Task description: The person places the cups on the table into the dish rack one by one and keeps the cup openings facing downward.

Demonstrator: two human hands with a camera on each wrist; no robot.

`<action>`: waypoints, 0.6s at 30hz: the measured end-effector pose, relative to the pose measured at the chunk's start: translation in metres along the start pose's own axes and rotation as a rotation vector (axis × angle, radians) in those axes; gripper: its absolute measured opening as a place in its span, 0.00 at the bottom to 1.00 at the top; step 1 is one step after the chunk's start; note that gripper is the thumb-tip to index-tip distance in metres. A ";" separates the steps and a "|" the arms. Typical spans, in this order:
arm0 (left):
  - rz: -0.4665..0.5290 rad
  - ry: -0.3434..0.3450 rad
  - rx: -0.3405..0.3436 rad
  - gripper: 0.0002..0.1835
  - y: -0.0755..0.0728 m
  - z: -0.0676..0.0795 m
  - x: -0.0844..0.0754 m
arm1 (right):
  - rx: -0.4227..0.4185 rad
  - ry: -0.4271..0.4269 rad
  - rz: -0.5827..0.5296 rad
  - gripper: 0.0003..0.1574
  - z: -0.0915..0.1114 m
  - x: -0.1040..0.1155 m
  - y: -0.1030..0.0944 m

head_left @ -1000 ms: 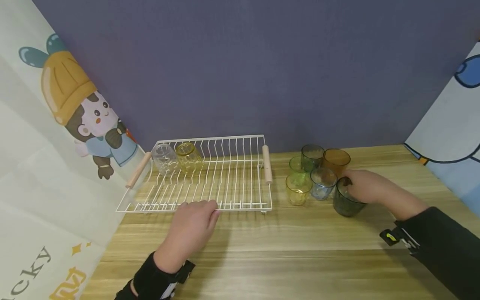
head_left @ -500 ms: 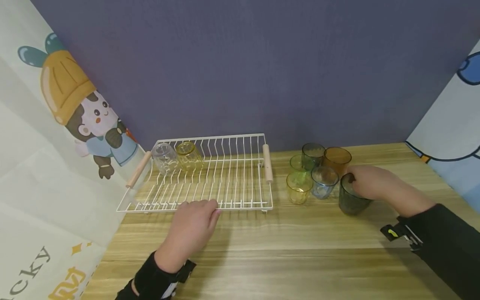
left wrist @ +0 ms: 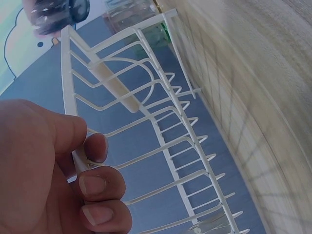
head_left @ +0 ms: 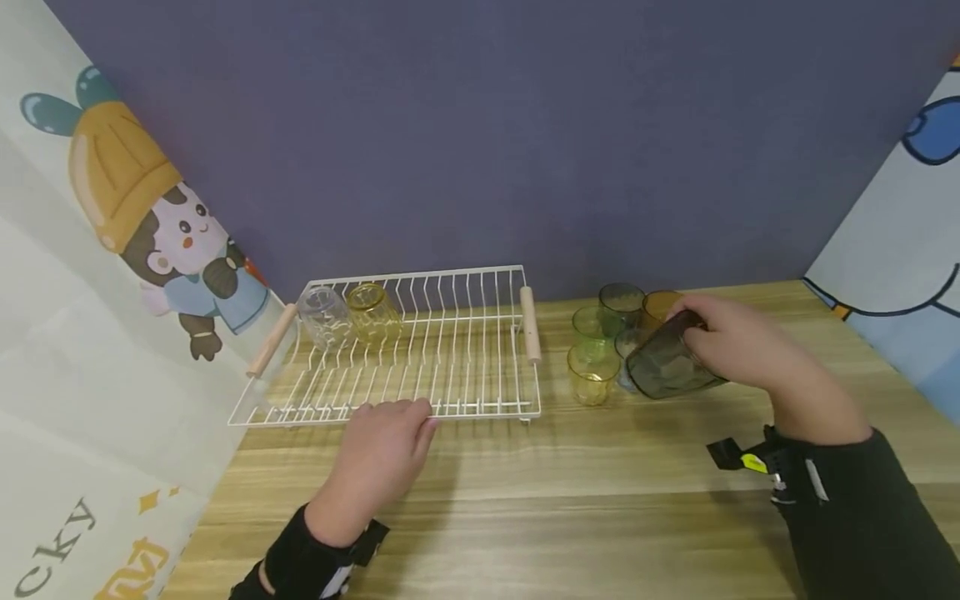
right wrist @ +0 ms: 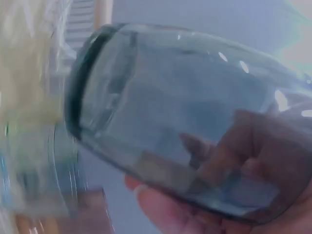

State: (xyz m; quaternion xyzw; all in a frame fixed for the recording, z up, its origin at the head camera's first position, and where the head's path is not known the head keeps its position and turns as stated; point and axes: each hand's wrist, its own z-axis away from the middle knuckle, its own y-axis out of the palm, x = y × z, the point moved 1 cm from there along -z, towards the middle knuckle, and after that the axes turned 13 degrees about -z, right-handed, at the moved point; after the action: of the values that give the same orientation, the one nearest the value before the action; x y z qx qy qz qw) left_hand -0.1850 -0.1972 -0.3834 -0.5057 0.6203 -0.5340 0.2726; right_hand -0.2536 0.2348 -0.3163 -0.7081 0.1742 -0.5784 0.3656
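My left hand (head_left: 386,446) grips the front rail of a white wire dish rack (head_left: 450,412); in the left wrist view its fingers curl round the rail. In my right hand (head_left: 742,342) is a dark grey-green glass (head_left: 667,367), tilted on its side with the base toward the rack, pinched by its wall near the rim. The right wrist view shows this same glass (right wrist: 170,107) close up, with fingers behind it. At the rack's back left, a clear glass (head_left: 326,317) and a yellow glass (head_left: 373,312) stand upside down.
Right of the rack several glasses stand upright: a yellow one (head_left: 592,379), a green one (head_left: 588,325), a dark one (head_left: 621,304), an amber one (head_left: 656,307) and a partly hidden blue one (head_left: 624,342). A dark wall (head_left: 480,150) rises behind the wooden table (head_left: 525,517).
My right hand has lifted the dark glass and tipped it from upright onto its side, moving it a little leftward over the blue glass. The left hand stays on the rack.
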 end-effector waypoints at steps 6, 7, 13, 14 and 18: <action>0.010 -0.007 0.007 0.14 0.000 0.000 0.000 | -0.073 -0.075 -0.267 0.18 -0.008 0.022 0.021; 0.011 -0.006 0.007 0.14 0.000 0.000 0.000 | -0.095 -0.080 -0.323 0.16 -0.009 0.026 0.026; 0.010 -0.008 0.013 0.13 0.001 0.002 0.002 | -0.285 -0.147 -0.665 0.13 -0.020 0.052 0.061; 0.012 -0.009 0.013 0.13 0.001 0.002 0.002 | -0.311 -0.168 -0.723 0.12 -0.021 0.056 0.066; 0.027 -0.009 0.005 0.13 0.001 0.002 0.001 | -0.369 -0.243 -0.944 0.17 -0.024 0.068 0.080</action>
State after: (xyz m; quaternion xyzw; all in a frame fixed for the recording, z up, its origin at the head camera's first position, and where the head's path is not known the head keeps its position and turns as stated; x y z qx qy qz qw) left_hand -0.1839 -0.1993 -0.3846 -0.4989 0.6245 -0.5296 0.2839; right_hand -0.2434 0.1276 -0.3251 -0.8243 -0.1086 -0.5535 -0.0485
